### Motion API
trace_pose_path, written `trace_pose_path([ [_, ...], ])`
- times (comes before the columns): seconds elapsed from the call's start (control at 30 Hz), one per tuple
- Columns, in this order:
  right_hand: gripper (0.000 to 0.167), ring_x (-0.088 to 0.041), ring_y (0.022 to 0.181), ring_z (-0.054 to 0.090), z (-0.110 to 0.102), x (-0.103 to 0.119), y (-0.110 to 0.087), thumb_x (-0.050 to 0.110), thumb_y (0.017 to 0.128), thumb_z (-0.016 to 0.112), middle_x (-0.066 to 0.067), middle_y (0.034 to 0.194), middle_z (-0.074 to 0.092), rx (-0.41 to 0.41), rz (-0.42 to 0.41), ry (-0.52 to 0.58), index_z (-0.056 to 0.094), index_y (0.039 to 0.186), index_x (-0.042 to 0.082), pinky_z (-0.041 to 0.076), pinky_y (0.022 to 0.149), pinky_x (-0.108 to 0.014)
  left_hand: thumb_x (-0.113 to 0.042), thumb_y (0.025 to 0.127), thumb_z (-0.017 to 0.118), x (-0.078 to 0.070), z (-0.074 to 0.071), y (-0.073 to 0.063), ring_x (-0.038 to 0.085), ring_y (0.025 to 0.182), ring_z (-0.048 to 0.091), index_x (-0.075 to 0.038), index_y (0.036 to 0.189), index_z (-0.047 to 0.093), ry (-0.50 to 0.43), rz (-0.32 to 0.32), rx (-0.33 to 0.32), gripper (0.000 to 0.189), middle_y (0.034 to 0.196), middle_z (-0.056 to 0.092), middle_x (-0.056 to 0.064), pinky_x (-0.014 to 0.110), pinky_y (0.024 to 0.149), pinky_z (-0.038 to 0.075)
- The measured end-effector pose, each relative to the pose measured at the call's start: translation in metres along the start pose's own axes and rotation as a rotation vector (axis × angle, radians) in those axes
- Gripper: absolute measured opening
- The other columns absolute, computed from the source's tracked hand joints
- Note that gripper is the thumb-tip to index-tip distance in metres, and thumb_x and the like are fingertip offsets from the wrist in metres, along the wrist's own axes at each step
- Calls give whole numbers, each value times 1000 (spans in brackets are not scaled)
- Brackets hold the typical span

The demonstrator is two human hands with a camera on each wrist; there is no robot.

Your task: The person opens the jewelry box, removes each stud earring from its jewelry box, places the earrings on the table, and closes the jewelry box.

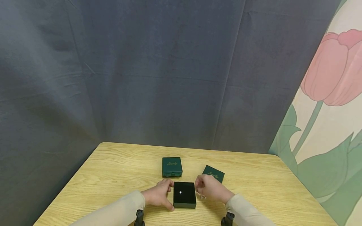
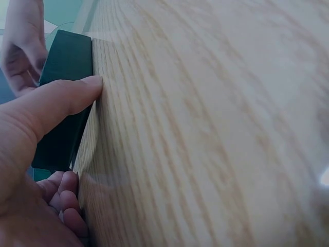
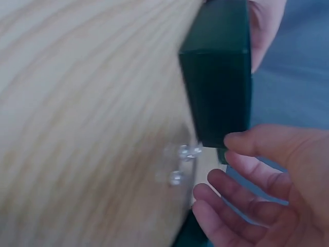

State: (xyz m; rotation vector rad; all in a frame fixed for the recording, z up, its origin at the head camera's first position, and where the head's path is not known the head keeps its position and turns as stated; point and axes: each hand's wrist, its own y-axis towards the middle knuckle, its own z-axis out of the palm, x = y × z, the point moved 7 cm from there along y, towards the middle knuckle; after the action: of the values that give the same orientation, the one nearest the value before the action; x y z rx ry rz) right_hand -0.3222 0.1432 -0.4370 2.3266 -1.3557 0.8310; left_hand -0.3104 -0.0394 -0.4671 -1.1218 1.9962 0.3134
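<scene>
A dark green jewelry box base (image 1: 184,205), its inside lined in black, sits between the two hands. One small white pearl-like piece (image 1: 180,192) lies on the lining. My left hand (image 1: 159,195) holds the box at its left side, thumb (image 2: 77,95) along the wall and other fingers curled at the far end. My right hand (image 1: 210,188) is at the box's far right corner, its thumb close to or touching that corner, with loosely bent fingers and nothing visible between them. Several small clear, shiny beads (image 3: 189,151) lie on the table beside the right hand.
A closed green jewelry box (image 1: 172,167) with gold lettering stands behind the left hand. A green lid (image 1: 214,173) with gold lettering lies behind the right hand, which partly covers it. All rest on a wood-grain table (image 1: 124,169), with a dark curtain (image 1: 158,78) behind.
</scene>
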Motion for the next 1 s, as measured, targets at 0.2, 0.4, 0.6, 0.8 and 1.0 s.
trace_pose_path([
  [0.2,8,-16,81,59,-11,8,6,6,90,65,-3,94,62,-68,1,13,61,97,7,51,70,-33,-16,70,86,1,0,1,20,94,36,-10,118,45,5,2,-3,64,99,42,4,34,82,36],
  [0.4,17,-33,109,58,-11,22,10,17,90,69,-4,110,61,-104,-26,39,62,104,10,47,89,-51,-18,69,86,3,1,1,20,94,37,-9,119,45,8,-4,-5,65,100,42,3,34,81,37],
  [0.6,17,-31,113,56,4,32,13,23,89,70,1,111,60,-17,-104,49,63,102,16,46,94,-50,-20,70,86,3,1,1,19,93,37,-10,119,45,27,6,-4,65,100,43,3,33,81,37],
  [0.8,18,-21,108,58,20,35,18,28,87,72,6,109,58,32,-151,-35,63,101,20,48,92,-40,-20,69,86,2,0,1,18,92,38,-10,118,45,39,10,-9,64,98,43,2,31,79,37],
  [1.0,18,-16,105,58,28,32,23,27,86,73,6,107,58,37,-154,-54,64,100,19,49,90,-36,-19,70,86,2,0,1,18,91,37,-10,118,45,33,3,0,64,99,42,2,32,79,37],
])
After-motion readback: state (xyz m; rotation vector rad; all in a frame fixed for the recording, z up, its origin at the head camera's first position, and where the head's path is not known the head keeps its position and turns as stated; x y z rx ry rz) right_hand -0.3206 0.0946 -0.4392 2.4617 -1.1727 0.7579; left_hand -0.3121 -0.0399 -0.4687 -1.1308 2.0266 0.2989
